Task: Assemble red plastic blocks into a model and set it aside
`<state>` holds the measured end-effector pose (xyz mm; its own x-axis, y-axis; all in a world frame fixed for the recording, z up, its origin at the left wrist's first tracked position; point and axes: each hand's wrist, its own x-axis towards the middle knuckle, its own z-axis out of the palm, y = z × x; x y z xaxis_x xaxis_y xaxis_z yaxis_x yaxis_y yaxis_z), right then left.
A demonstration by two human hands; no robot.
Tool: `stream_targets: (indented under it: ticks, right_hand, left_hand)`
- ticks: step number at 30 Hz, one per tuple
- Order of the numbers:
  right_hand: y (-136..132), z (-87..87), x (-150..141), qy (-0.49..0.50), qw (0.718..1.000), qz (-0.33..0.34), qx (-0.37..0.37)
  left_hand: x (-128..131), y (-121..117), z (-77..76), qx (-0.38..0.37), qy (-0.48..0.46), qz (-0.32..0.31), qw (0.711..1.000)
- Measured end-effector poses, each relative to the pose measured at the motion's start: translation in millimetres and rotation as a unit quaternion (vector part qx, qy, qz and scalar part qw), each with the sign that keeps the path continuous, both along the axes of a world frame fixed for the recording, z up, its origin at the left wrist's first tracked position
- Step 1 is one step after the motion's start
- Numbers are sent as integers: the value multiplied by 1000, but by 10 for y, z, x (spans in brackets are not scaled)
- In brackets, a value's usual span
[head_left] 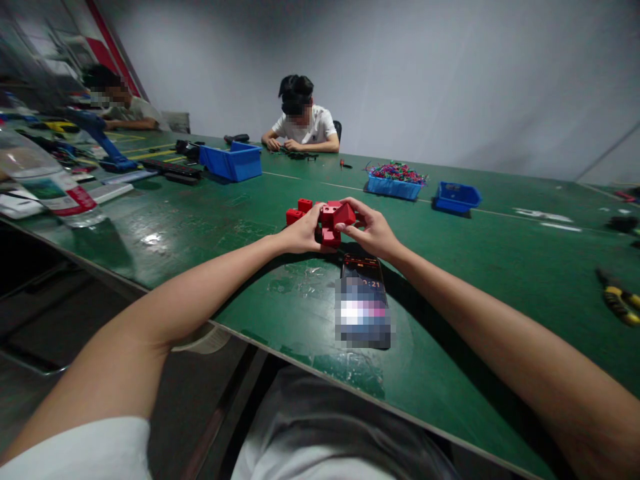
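My right hand (374, 230) pinches a red block (345, 215) with slanted faces between thumb and fingers. Close against it, my left hand (300, 235) curls its thumb and fingers round another red block (331, 237); its inner side is hidden. Small round holes show on the red pieces between the hands, and I cannot tell whether they are joined. Just beyond the left hand, more red blocks (294, 216) stand on the green table (280, 303). A phone (363, 270) with a lit screen lies below the hands.
Blue bins (235, 163) stand across the table, one full of coloured wires (397, 172). A water bottle (60, 190) and a blue power tool (107, 143) are at left. Yellow-handled pliers (620, 303) lie at right. A person (320, 127) sits opposite, another farther left.
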<state>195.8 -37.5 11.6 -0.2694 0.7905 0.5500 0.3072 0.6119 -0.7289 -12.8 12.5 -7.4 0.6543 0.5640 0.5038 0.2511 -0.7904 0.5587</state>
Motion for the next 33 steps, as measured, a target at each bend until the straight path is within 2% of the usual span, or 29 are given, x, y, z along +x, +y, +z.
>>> stream_targets:
  ticks: [6, 13, 18, 22, 26, 33]
  right_hand:
    - [-12, 6, 10, 4, 1000, -9, -3]
    - [29, -39, 31, -1, 1000, 12, -5]
    - [28, -89, -90, 80, 996, -1, -24]
    - [5, -34, -98, 18, 1000, 16, -3]
    - [-15, 27, -55, -41, 999, 1, 29]
    - [10, 8, -16, -135, 985, -18, 104]
  left_hand:
    - [0, 20, -21, -4, -5, -3, 1000]
    - [5, 10, 0, 8, 12, -9, 1000]
    - [3, -9, 11, -7, 13, 9, 1000]
    - [-2, 2, 7, 11, 13, 1, 1000]
    - [-3, 14, 7, 4, 18, -4, 1000]
    - [0, -2, 8, 23, 27, 12, 999]
